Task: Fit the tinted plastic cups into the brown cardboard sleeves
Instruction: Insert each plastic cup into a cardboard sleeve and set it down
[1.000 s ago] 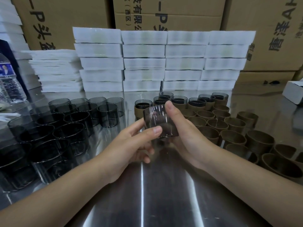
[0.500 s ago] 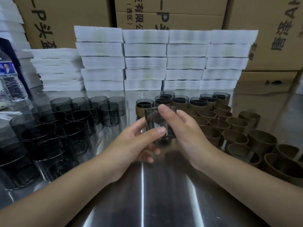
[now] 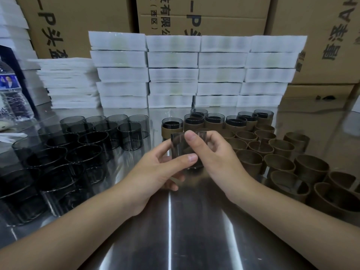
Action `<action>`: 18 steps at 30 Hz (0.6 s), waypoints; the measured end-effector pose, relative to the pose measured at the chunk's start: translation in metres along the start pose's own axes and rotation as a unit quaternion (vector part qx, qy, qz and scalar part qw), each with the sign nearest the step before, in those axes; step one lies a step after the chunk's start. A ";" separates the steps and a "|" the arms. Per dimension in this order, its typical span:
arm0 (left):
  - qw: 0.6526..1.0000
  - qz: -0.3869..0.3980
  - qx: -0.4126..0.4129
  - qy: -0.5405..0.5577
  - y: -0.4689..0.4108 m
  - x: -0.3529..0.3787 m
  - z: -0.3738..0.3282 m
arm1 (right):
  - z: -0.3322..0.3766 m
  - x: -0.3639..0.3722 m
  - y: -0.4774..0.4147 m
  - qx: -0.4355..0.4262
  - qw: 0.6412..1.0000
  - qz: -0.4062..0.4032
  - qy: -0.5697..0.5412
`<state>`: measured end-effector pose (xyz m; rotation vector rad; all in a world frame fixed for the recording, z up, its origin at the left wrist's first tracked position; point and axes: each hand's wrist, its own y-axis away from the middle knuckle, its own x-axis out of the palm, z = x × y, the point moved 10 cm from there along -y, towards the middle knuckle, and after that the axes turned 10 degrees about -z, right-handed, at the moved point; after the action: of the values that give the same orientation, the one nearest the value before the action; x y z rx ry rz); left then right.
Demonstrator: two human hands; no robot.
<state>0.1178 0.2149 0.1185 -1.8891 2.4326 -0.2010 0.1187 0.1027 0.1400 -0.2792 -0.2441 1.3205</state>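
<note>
Above the middle of the steel table (image 3: 194,230), both my hands hold one tinted cup (image 3: 180,147)
My left hand (image 3: 155,172) pinches its lower wall between thumb and forefinger; my right hand (image 3: 216,158) clamps it with the thumb on the near side by the rim and the fingers curled behind. I see no sleeve in either hand, so the empty brown sleeves (image 3: 251,158) at my right come next, I judge: choose one, keep the cup upright and square to its mouth, and press down evenly, since thin card may buckle or the cup jam aslant. At my left wait bare cups (image 3: 93,141); fitted ones (image 3: 194,123) stand at the back
</note>
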 end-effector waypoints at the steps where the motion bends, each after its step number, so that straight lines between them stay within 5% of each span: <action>1: 1.000 0.002 -0.004 0.007 0.000 0.000 0.001 | 0.000 0.000 0.000 0.001 1.000 0.003 -0.002; 18: 0.968 0.028 -0.174 0.177 -0.005 0.001 0.023 | 0.015 0.011 0.006 -0.113 0.989 0.055 0.077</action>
<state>0.1253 0.2116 0.0960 -2.0669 2.9206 -0.1215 0.1104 0.1156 0.1523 -0.5912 -0.2503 1.3727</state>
